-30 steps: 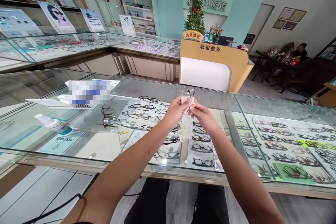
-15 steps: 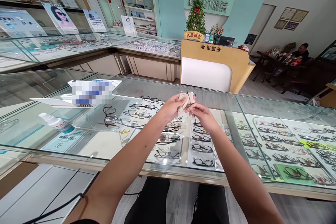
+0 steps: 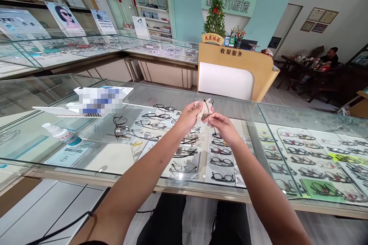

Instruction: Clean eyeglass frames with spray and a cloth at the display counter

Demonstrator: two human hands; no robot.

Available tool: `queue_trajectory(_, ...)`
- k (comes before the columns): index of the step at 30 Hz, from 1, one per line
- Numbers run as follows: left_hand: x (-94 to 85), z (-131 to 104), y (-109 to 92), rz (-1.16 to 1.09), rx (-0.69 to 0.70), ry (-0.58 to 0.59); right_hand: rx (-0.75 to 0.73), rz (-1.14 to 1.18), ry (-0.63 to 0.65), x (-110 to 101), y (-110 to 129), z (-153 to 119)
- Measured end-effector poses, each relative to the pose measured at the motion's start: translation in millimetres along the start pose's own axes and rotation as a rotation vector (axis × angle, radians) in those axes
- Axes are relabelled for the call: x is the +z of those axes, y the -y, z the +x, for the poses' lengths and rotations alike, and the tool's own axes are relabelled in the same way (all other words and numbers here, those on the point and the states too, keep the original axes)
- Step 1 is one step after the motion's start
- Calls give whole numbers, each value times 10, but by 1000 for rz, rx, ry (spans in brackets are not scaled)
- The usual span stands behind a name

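Observation:
Above the glass counter, my left hand (image 3: 190,116) is closed on a pale cleaning cloth (image 3: 200,111), which is folded around part of a pair of eyeglasses (image 3: 209,103). My right hand (image 3: 222,123) pinches the dark frame of the same eyeglasses from the right. One thin dark temple sticks up past the cloth, and another hangs down below my right fingers. The cloth and my fingers hide much of the lenses. On the counter to the left lie two more pairs of glasses (image 3: 121,131), outside both hands.
A white spray bottle (image 3: 61,134) and an open white box (image 3: 86,101) stand on the glass counter (image 3: 109,176) at left. Rows of eyeglasses (image 3: 221,162) lie under the glass. Beyond is a wooden cashier desk (image 3: 264,63); a person (image 3: 330,57) sits far right.
The cloth and eyeglasses have shifted and turned slightly in my hands, so a bit more of the frame shows above the cloth. Both hands keep their hold.

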State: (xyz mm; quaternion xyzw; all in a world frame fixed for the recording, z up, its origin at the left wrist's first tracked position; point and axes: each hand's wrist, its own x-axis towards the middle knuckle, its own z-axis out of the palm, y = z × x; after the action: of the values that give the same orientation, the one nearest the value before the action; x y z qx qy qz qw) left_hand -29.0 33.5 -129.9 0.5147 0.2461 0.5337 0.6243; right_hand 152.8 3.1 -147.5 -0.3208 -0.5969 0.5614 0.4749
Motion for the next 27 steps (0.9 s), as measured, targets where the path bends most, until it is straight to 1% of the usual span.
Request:
queue_trajectory(3,-20,-11,-52,-36,-53,49,3,58,-23,-29,34,-7)
queue_trajectory(6,-5,-29,-20,-34,-66,51,16,78,-34,-31,62,-12)
queue_trajectory(12,52,-40,112,123,61,-73,7,53,-7,30,9,-2)
queue_trajectory(16,8,-14,119,185,72,-171,14,46,-6,32,22,-13)
queue_trajectory(18,-32,1,111,187,51,-193,14,55,-20,8,63,-23)
queue_trajectory(20,-59,7,96,139,1,-157,18,70,-38,-24,111,-30)
queue_trajectory(23,-45,-9,70,78,-52,-48,28,107,-61,-58,152,-30)
queue_trajectory(25,-3,-26,65,100,-23,-25,39,128,-57,-52,138,-25)
queue_trajectory(27,52,-38,79,124,22,-46,38,128,-34,-19,91,-21)
